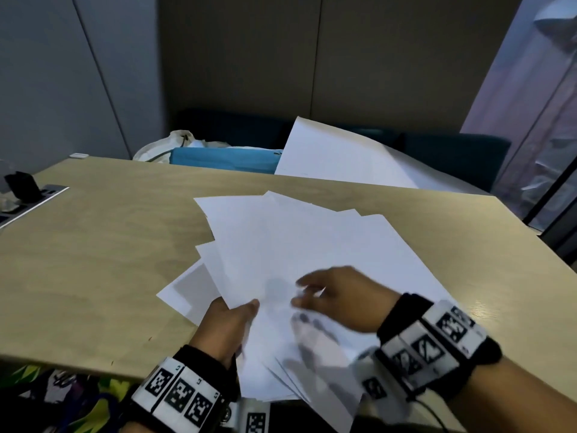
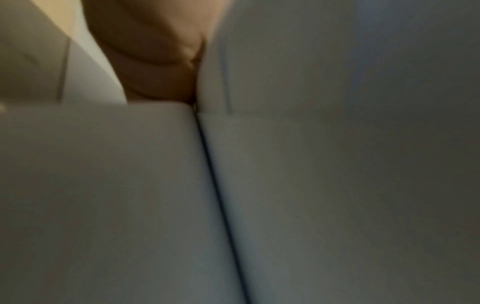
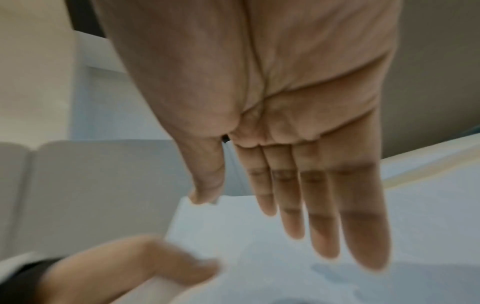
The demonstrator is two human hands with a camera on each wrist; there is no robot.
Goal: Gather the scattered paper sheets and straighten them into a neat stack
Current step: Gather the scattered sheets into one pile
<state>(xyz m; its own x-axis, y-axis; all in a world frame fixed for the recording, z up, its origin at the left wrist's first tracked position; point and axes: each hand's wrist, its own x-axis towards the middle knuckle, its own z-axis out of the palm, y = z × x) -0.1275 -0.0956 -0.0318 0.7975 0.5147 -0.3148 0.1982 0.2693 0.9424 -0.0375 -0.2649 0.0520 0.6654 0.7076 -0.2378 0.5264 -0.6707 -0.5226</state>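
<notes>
Two hands over a loose fan of white paper sheets on a wooden bench.

From my remote seat I saw the paper sheets (image 1: 281,251) lying overlapped and askew near the middle of the bench (image 1: 93,260), their near corners hanging past its near edge. My left hand (image 1: 229,326) gripped the near left edge of the pile, thumb on top and fingers hidden beneath; the left wrist view showed only blurred paper against the palm. My right hand (image 1: 340,296) hovered low over the right part of the sheets, blurred, and in the right wrist view its fingers (image 3: 324,216) were straight and pressed together, holding nothing; I could not tell whether it touched the paper. Beyond the far edge, one large white sheet (image 1: 331,154) leaned up beside a blue folder (image 1: 221,159).
</notes>
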